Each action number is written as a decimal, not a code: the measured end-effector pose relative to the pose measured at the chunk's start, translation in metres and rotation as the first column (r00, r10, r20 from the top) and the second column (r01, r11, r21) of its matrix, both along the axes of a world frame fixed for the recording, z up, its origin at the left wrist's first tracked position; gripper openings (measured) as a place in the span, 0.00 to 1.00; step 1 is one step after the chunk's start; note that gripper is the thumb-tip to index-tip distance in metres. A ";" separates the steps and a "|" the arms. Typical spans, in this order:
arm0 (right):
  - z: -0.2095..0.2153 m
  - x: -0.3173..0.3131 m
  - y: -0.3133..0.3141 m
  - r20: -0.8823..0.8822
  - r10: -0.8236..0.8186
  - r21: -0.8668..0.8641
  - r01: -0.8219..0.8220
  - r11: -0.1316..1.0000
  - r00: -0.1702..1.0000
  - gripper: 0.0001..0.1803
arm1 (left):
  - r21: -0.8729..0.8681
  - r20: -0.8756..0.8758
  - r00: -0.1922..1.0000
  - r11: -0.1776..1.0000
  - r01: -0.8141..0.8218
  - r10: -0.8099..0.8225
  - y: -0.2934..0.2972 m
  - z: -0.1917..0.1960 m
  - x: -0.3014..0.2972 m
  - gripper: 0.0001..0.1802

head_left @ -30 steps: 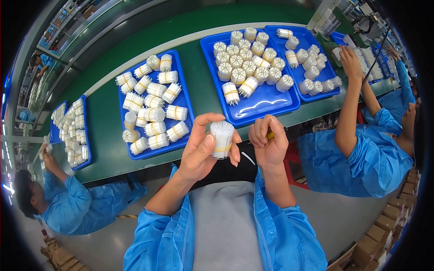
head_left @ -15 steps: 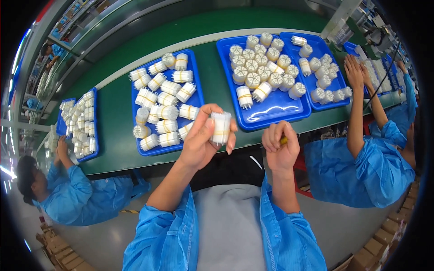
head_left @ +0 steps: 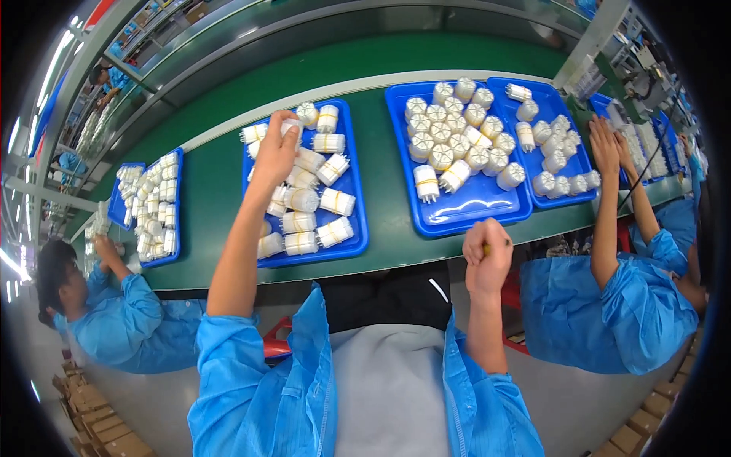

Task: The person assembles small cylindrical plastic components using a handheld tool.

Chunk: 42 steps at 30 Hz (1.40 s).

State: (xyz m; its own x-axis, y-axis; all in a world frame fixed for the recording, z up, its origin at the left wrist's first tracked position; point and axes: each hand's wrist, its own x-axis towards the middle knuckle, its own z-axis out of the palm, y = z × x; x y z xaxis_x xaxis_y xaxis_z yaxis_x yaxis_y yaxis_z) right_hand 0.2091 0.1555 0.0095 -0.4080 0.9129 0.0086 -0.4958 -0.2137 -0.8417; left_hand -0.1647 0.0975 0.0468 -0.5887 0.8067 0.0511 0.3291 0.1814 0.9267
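My left hand point(head_left: 274, 152) reaches out over the far part of a blue tray point(head_left: 355, 234), its fingers closed on a white cylindrical part point(head_left: 290, 126). The tray holds several similar white cylindrical parts point(head_left: 320, 199) with yellow bands, most lying on their sides. My right hand point(head_left: 487, 257) is a raised fist at the table's front edge, just below a second blue tray point(head_left: 480, 209). A small yellow thing point(head_left: 487, 247) shows in the fist; most of it is hidden. That second tray holds several white parts point(head_left: 445, 141) standing upright.
A green table point(head_left: 217, 190) runs across the view. A third blue tray point(head_left: 569, 199) lies at the right and another point(head_left: 118, 217) at the far left. A person in blue point(head_left: 99, 320) sits at my left. Another person point(head_left: 617, 297) at my right reaches both hands point(head_left: 609, 145) to the table.
My left hand has gone from in front of my chest forward over the left tray, carrying the white part. My right hand stayed a fist near the table edge.
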 end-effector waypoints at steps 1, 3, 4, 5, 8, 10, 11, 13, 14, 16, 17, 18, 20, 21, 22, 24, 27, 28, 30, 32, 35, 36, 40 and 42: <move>-0.003 0.000 0.006 0.217 -0.065 0.057 0.053 0.997 0.974 0.18 | -0.088 -0.253 0.967 0.996 -0.007 -0.015 0.004 0.001 -0.002 0.14; -0.003 -0.011 0.024 0.487 -0.214 0.335 0.045 0.941 0.847 0.15 | 0.000 -0.667 0.744 0.998 0.066 -0.049 0.005 -0.010 -0.020 0.26; -0.002 -0.018 0.033 0.571 -0.303 0.460 0.008 0.888 0.763 0.16 | 0.002 -0.662 0.747 0.997 0.076 -0.056 0.006 -0.011 -0.022 0.26; 0.004 -0.023 0.040 0.574 -0.312 0.462 0.015 0.887 0.757 0.16 | -0.088 -0.748 0.656 0.995 0.053 -0.102 0.008 -0.011 -0.022 0.29; 0.018 -0.037 0.060 0.856 -0.423 0.473 -0.125 0.872 0.297 0.22 | -0.243 -0.802 0.565 0.970 -0.010 -0.195 0.011 -0.015 -0.018 0.34; 0.017 -0.042 0.072 0.879 -0.467 0.476 -0.195 0.857 0.092 0.30 | -0.144 -0.864 0.495 0.987 -0.077 -0.088 0.011 -0.018 -0.008 0.33; 0.018 -0.045 0.078 0.904 -0.426 0.424 -0.224 0.878 0.039 0.33 | -0.094 -0.858 0.511 0.993 -0.066 -0.047 0.011 -0.014 0.001 0.31; 0.026 -0.048 0.082 0.930 -0.367 0.359 -0.233 0.904 0.007 0.34 | -0.034 -0.848 0.530 0.999 -0.013 -0.022 0.010 -0.004 0.025 0.30; 0.026 -0.051 0.084 0.954 -0.300 0.286 -0.254 0.924 -0.015 0.34 | 0.020 -0.837 0.547 1.000 0.021 0.005 0.008 0.002 0.039 0.29; 0.024 -0.053 0.085 0.965 -0.264 0.254 -0.252 0.934 -0.003 0.33 | 0.027 -0.807 0.590 0.998 0.063 -0.016 0.003 0.017 0.074 0.27; 0.023 -0.054 0.084 0.956 -0.293 0.287 -0.253 0.924 0.014 0.32 | 0.033 -0.772 0.633 0.989 0.145 -0.067 -0.002 0.027 0.091 0.27; 0.023 -0.053 0.085 0.946 -0.324 0.320 -0.246 0.915 0.025 0.32 | 0.048 -0.732 0.669 0.971 0.236 -0.126 -0.002 0.031 0.106 0.27; 0.022 -0.047 0.081 0.931 -0.359 0.363 -0.237 0.901 0.061 0.30 | 0.079 -0.630 0.751 0.946 0.313 -0.195 -0.006 0.034 0.131 0.26; 0.021 -0.043 0.076 0.915 -0.390 0.403 -0.224 0.887 0.101 0.28 | 0.117 -0.521 0.809 0.916 0.384 -0.273 -0.007 0.034 0.141 0.26; 0.023 -0.039 0.069 0.914 -0.394 0.406 -0.226 0.885 0.099 0.28 | 0.139 -0.428 0.842 0.897 0.420 -0.328 -0.009 0.033 0.149 0.25; 0.031 -0.033 0.046 0.753 -0.474 0.582 -0.124 0.804 0.456 0.22 | 0.187 -0.099 0.905 0.885 0.426 -0.414 -0.012 0.029 0.168 0.26; 0.048 -0.030 0.012 0.546 -0.516 0.751 -0.112 0.651 0.659 0.21 | 0.342 0.218 0.850 0.853 0.394 -0.480 -0.013 0.014 0.191 0.28; 0.052 -0.029 0.005 0.515 -0.522 0.787 -0.134 0.602 0.680 0.22 | 0.364 0.290 0.831 0.858 0.363 -0.475 -0.015 0.013 0.198 0.28; 0.049 -0.028 -0.003 0.443 -0.536 0.826 -0.094 0.556 0.719 0.24 | 0.390 0.337 0.828 0.867 0.311 -0.448 -0.021 0.013 0.204 0.28; 0.052 -0.028 -0.008 0.397 -0.538 0.856 -0.088 0.510 0.744 0.27 | 0.407 0.361 0.820 0.866 0.290 -0.445 -0.027 0.011 0.207 0.28; 0.050 -0.026 -0.011 0.359 -0.529 0.878 -0.085 0.471 0.769 0.30 | 0.492 0.439 0.757 0.834 0.248 -0.484 -0.031 0.005 0.206 0.28; 0.050 -0.026 -0.012 0.350 -0.516 0.878 -0.082 0.471 0.782 0.30 | 0.557 0.486 0.696 0.801 0.219 -0.528 -0.032 0.004 0.205 0.28; 0.057 -0.030 -0.015 0.219 -0.505 0.903 0.022 0.429 0.835 0.30 | 0.612 0.546 0.606 0.769 0.183 -0.579 -0.037 0.001 0.204 0.28; 0.057 -0.028 -0.016 0.233 -0.493 0.908 -0.006 0.420 0.838 0.29 | 0.685 0.480 0.624 0.708 0.173 -0.616 -0.038 -0.001 0.203 0.28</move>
